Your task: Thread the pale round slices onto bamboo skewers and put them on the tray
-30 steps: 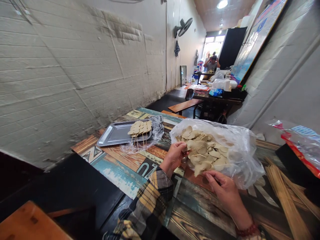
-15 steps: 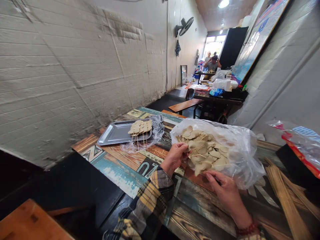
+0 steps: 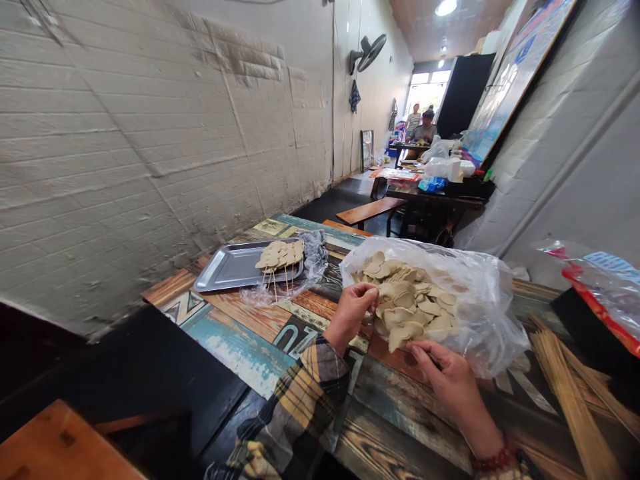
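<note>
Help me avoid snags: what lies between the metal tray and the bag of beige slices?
In the head view, crumpled plastic lies at the right end of the tray, then a strip of patterned tabletop before the bag.

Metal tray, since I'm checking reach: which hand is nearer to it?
Left. The left hand is right of the metal tray, by the pale slices; the right hand is farther right.

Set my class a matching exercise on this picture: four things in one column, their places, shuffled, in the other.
Things
1. Metal tray
2. Plastic bag
3. Bundle of thin sticks
4. Fan

Places
A. Mounted on the left-hand wall
B. Around a heap of flat pieces
C. Beneath the skewered pieces
D. At the table's right side, beyond the bag

Pairs: 1-C, 2-B, 3-D, 4-A
</note>
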`<act>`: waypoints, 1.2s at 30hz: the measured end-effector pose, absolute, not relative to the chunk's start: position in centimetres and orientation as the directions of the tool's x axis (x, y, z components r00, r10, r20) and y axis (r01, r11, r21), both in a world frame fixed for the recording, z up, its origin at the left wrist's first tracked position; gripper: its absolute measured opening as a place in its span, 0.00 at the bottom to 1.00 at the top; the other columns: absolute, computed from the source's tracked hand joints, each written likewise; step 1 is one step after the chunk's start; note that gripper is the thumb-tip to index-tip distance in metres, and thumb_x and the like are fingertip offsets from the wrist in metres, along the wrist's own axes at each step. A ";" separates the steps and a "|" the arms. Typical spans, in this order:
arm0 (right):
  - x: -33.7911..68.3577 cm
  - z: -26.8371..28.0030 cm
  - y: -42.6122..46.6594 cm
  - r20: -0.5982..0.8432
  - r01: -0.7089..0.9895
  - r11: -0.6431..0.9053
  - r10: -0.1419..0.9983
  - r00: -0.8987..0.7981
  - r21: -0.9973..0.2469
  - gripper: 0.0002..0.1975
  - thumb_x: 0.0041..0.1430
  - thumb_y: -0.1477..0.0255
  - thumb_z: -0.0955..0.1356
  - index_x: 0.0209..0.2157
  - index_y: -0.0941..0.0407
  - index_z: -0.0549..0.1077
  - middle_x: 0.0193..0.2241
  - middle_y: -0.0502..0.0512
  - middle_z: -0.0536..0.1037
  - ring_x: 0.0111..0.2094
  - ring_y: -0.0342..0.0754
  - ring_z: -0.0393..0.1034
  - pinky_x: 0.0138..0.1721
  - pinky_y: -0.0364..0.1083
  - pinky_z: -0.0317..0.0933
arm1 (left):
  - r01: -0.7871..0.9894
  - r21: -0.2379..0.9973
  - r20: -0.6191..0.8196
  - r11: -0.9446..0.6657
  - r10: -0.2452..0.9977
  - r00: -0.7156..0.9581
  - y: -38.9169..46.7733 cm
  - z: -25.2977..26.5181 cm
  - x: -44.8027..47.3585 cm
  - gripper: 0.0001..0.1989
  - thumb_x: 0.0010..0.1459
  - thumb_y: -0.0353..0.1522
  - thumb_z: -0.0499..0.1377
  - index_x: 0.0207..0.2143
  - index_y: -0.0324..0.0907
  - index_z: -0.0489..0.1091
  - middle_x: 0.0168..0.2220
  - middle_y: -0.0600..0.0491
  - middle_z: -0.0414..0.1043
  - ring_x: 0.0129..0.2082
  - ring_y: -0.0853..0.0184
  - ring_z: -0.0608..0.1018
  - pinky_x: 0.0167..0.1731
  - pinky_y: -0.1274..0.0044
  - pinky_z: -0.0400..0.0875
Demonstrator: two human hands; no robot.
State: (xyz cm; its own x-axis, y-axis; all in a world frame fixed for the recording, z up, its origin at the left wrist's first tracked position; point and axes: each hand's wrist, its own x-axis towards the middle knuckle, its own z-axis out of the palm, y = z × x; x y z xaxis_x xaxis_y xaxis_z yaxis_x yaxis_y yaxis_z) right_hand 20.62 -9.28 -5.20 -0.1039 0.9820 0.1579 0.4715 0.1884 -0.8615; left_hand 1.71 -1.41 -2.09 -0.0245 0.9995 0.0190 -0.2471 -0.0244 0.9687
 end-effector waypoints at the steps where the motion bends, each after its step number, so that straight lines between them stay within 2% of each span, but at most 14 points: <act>1: 20.6 -5.2 -9.3 0.149 0.468 0.180 0.983 -0.103 -0.865 0.20 0.59 0.56 0.63 0.35 0.56 0.79 0.25 0.55 0.79 0.26 0.49 0.71 0.27 0.44 0.64 | -0.217 0.975 0.036 -0.044 0.999 -0.038 -1.4 -2.0 1.7 0.10 0.45 0.36 0.62 0.24 0.37 0.72 0.19 0.57 0.65 0.20 0.75 0.65 0.22 0.80 0.55; 9: 20.6 -5.2 -9.2 0.132 0.419 0.163 0.986 -0.101 -0.893 0.17 0.58 0.57 0.64 0.32 0.54 0.80 0.22 0.52 0.77 0.24 0.47 0.69 0.24 0.43 0.61 | -0.087 0.985 0.137 -0.148 0.983 -0.119 -1.3 -2.3 1.7 0.08 0.47 0.34 0.60 0.27 0.37 0.75 0.25 0.55 0.70 0.26 0.72 0.67 0.29 0.79 0.60; 14: 20.5 -5.0 -9.3 0.085 0.390 0.114 0.992 -0.091 -0.914 0.18 0.57 0.57 0.64 0.32 0.56 0.79 0.15 0.49 0.69 0.17 0.44 0.60 0.18 0.42 0.53 | 0.075 0.972 0.233 -0.225 0.964 -0.132 -1.2 -2.5 1.7 0.08 0.49 0.33 0.59 0.28 0.37 0.75 0.26 0.53 0.71 0.28 0.70 0.69 0.30 0.79 0.62; 19: 20.4 -4.8 -9.4 0.034 0.367 0.068 0.994 -0.101 -0.928 0.19 0.57 0.57 0.64 0.32 0.58 0.78 0.14 0.45 0.63 0.17 0.42 0.56 0.19 0.41 0.50 | 0.176 0.941 0.310 -0.289 0.945 -0.107 -1.2 -2.4 1.7 0.08 0.50 0.33 0.58 0.26 0.38 0.74 0.25 0.53 0.71 0.27 0.70 0.69 0.30 0.79 0.62; 26: 20.3 -4.8 -9.5 0.004 0.328 0.039 0.994 -0.106 -0.944 0.20 0.57 0.56 0.64 0.32 0.58 0.77 0.14 0.44 0.62 0.17 0.42 0.56 0.20 0.41 0.49 | 0.225 0.917 0.361 -0.330 0.925 -0.114 -1.3 -2.2 1.7 0.06 0.49 0.31 0.58 0.24 0.40 0.74 0.24 0.54 0.69 0.26 0.70 0.68 0.29 0.79 0.60; 36: 20.1 -4.5 -9.4 0.039 0.323 0.066 0.995 -0.092 -0.944 0.20 0.57 0.56 0.64 0.31 0.58 0.76 0.14 0.44 0.63 0.17 0.42 0.56 0.20 0.41 0.51 | 0.193 0.933 0.323 -0.303 0.943 -0.080 -1.6 -1.7 2.0 0.06 0.48 0.29 0.57 0.22 0.39 0.73 0.24 0.55 0.68 0.27 0.70 0.67 0.30 0.79 0.60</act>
State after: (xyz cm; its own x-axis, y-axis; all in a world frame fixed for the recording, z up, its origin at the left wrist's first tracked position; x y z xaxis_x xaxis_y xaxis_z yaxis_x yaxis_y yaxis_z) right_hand 20.06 -9.38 -4.55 -0.0919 0.9950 0.0386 0.3234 0.0664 -0.9439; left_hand 2.02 -1.64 -1.71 -0.0803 0.9430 0.3229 0.1932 -0.3030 0.9332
